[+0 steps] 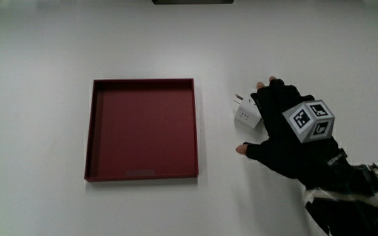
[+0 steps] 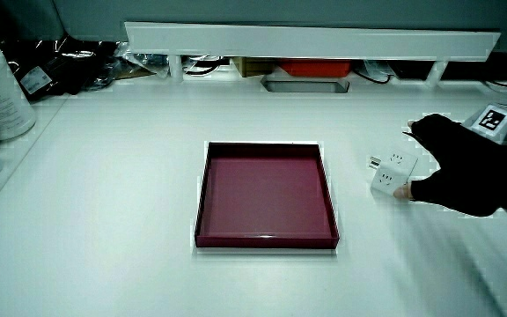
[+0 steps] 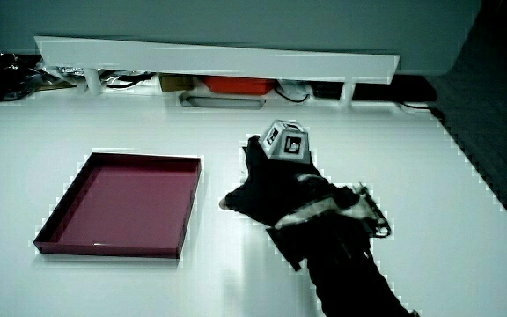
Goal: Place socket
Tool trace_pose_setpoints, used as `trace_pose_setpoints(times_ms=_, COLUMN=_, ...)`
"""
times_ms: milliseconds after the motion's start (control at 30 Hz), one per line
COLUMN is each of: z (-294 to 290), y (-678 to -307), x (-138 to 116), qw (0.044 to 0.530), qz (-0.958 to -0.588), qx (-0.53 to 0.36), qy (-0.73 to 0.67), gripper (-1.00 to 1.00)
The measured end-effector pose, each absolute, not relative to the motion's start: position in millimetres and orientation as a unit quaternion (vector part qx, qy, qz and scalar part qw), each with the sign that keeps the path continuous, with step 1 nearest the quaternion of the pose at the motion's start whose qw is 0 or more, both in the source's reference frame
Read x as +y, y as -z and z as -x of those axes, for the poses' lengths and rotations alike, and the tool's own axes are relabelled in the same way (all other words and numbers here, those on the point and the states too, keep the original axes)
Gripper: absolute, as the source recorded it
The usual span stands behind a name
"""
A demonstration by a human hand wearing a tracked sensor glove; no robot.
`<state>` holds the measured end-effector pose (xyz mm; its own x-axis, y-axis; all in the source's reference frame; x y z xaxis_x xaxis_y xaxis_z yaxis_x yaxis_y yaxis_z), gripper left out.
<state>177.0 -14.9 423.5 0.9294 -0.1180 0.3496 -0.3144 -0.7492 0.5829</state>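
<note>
The hand [image 1: 287,134] rests on the white socket [image 1: 247,117], which sits on the surface at three o'clock from the red tray [image 1: 142,174]; its grip wraps the block, thumb and fingers around it. Judged best: close firmly, lift level, lower it inside the tray

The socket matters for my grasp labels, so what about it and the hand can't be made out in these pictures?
- Socket: in the main view the hand covers its part nearest the hand; whether the fingers grip it is unclear.
- In a side view the hand hides the socket completely.
- In a side view the socket shows, but the contact is too small to judge.
- The tray shows fully.
</note>
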Motion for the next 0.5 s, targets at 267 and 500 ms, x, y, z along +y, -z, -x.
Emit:
trace_pose_setpoints(times_ms=267, z=-169, y=-375, x=19, qw=0.322, qz=-0.921, qx=-0.167, qy=-0.141, gripper=-1.0)
trace_pose_setpoints(times_ms=500, z=-161, y=-367, x=37, qw=0.347, qz=-0.908, qx=-0.19, qy=-0.139, gripper=-1.0)
